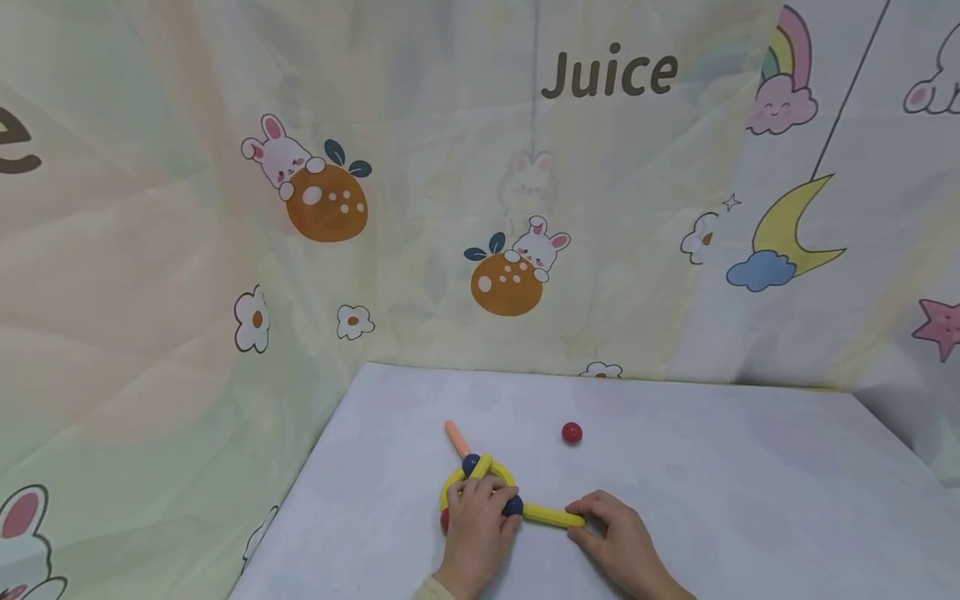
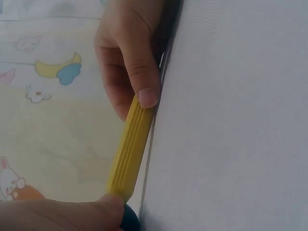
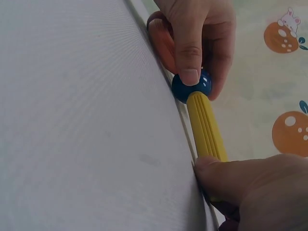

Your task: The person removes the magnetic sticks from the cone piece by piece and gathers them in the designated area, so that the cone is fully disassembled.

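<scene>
On the white table lies a figure of rods and balls: yellow curved rods (image 1: 501, 471) form a ring, with a blue ball (image 1: 471, 464) and a salmon rod (image 1: 455, 438) at its far end. My left hand (image 1: 480, 525) covers much of the ring and grips a second blue ball (image 3: 180, 90) between thumb and fingers. A straight yellow rod (image 1: 551, 516) touches that ball and points right. Its free end is pinched by the thumb and fingers of my right hand (image 1: 618, 537). A red ball (image 1: 444, 521) peeks out left of my left hand.
Another red ball (image 1: 572, 432) lies apart on the white tabletop (image 1: 712, 467), farther back than the hands. Behind the table hangs a printed cloth (image 1: 420, 275) with rabbits and oranges, and cloth also covers the left and right sides.
</scene>
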